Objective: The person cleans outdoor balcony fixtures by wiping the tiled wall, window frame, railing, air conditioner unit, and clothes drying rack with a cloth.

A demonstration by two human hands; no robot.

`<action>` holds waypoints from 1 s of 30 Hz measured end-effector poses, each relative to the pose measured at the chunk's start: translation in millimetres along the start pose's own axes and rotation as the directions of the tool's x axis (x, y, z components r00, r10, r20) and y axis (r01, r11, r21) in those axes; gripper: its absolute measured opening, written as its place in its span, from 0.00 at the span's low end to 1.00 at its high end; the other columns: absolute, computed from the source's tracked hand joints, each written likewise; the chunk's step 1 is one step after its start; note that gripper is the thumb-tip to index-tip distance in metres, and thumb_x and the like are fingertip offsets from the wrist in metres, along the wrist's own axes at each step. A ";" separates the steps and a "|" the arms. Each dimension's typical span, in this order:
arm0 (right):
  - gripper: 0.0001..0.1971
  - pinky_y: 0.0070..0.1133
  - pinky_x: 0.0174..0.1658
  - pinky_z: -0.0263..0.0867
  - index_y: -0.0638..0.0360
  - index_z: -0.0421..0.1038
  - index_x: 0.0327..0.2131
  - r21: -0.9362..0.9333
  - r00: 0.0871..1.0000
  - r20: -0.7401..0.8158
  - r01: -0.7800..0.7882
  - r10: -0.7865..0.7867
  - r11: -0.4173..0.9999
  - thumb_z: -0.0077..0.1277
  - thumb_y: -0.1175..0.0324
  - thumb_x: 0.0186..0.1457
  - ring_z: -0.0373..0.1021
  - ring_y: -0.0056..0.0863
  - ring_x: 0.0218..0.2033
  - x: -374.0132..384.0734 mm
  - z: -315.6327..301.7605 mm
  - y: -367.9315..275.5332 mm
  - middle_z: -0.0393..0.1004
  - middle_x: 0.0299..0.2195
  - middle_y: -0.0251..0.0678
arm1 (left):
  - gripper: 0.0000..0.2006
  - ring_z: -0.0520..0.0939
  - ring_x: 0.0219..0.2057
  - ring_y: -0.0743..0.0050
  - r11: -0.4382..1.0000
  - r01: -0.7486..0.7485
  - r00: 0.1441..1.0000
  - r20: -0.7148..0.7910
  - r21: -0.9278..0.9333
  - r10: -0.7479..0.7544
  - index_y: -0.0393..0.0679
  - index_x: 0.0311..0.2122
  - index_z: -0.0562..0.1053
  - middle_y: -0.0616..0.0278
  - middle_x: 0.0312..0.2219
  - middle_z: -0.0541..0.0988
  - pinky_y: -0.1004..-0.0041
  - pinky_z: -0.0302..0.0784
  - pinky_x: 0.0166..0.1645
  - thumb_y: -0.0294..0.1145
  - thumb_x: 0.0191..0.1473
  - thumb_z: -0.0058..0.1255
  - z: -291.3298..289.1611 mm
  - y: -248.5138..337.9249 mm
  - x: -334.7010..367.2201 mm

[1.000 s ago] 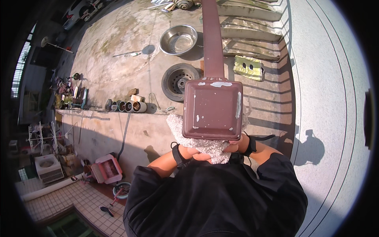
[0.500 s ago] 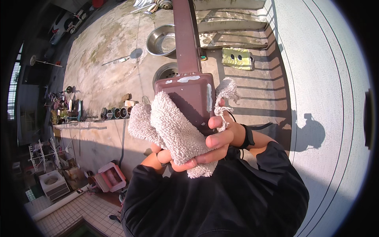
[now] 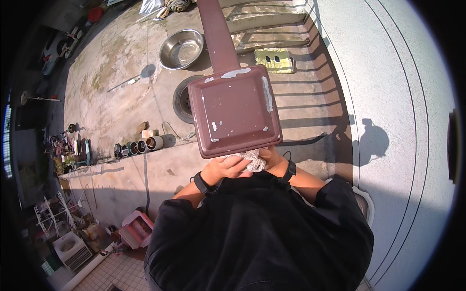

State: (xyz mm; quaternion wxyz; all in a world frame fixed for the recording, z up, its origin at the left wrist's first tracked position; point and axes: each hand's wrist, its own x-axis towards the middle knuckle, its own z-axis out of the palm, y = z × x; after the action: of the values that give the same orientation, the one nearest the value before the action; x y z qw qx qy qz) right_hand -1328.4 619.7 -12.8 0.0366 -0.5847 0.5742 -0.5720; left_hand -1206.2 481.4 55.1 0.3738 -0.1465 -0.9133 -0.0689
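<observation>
A maroon square post cap [image 3: 238,106] with chipped pale patches tops the railing post in front of me. Just below its near edge, a bunched beige terry cloth [image 3: 255,161] sits between my hands. The fingers of my left hand [image 3: 227,168] curl round the cloth from the left. My right hand [image 3: 275,164] closes on the cloth from the right, its fingers partly hidden by the cap and the cloth. Both wrists wear black bands. From the cap's far side runs a maroon handrail [image 3: 219,41].
Beyond the rail lie a steel basin [image 3: 182,49], a dark round drum [image 3: 183,99] and a yellow-green bag [image 3: 274,61] near the concrete steps [image 3: 267,36]. Several pots [image 3: 154,143] line a ledge at left. A pale wall [image 3: 383,97] rises on the right.
The cloth has come off the top of the post cap and is now bunched below its near edge. Both hands have drawn together there, leaving the cap's top uncovered. The view has shifted.
</observation>
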 end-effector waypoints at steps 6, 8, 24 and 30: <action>0.14 0.40 0.58 0.47 0.56 0.65 0.36 -0.103 0.939 -0.115 -0.336 0.324 0.936 0.56 0.68 0.44 0.46 0.54 0.58 -9.0 24.1 -17.4 0.44 0.57 0.56 | 0.28 0.67 0.45 0.64 0.936 -0.272 0.947 -0.236 -0.225 0.219 0.50 0.45 0.68 0.61 0.43 0.65 0.67 0.65 0.45 0.55 0.40 0.53 -18.8 -23.0 63.9; 0.16 0.39 0.58 0.47 0.57 0.63 0.38 -0.109 0.912 -0.190 -0.388 0.364 0.915 0.55 0.68 0.45 0.47 0.54 0.57 -7.6 33.2 -22.8 0.43 0.57 0.55 | 0.29 0.65 0.47 0.59 0.892 -0.321 0.918 -0.336 -0.319 0.211 0.49 0.47 0.67 0.57 0.45 0.63 0.64 0.64 0.46 0.54 0.40 0.53 -21.9 -27.4 77.9; 0.30 0.37 0.58 0.51 0.63 0.50 0.53 -0.641 0.638 -0.710 -0.410 -0.298 0.649 0.50 0.62 0.50 0.50 0.50 0.57 76.5 63.7 -60.0 0.43 0.55 0.49 | 0.39 0.52 0.57 0.34 0.281 -0.133 0.966 -0.188 -0.950 -0.176 0.31 0.57 0.51 0.32 0.56 0.49 0.50 0.45 0.59 0.54 0.48 0.37 1.5 -59.5 90.2; 0.24 0.36 0.58 0.51 0.55 0.57 0.50 -0.937 0.645 -0.340 -0.172 -0.685 0.303 0.51 0.65 0.49 0.46 0.44 0.59 156.6 24.6 -98.2 0.52 0.54 0.39 | 0.35 0.61 0.53 0.36 0.427 -0.319 0.929 -0.368 -0.846 -0.035 0.30 0.51 0.61 0.35 0.50 0.62 0.50 0.50 0.57 0.55 0.49 0.33 -22.1 -87.7 140.7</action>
State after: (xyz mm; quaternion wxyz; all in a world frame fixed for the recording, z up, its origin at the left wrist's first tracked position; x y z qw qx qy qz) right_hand -1298.3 526.1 145.6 -0.6243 -0.3223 0.6388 -0.3136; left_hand -1314.9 423.5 168.3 0.3910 -0.3854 -0.6445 -0.5322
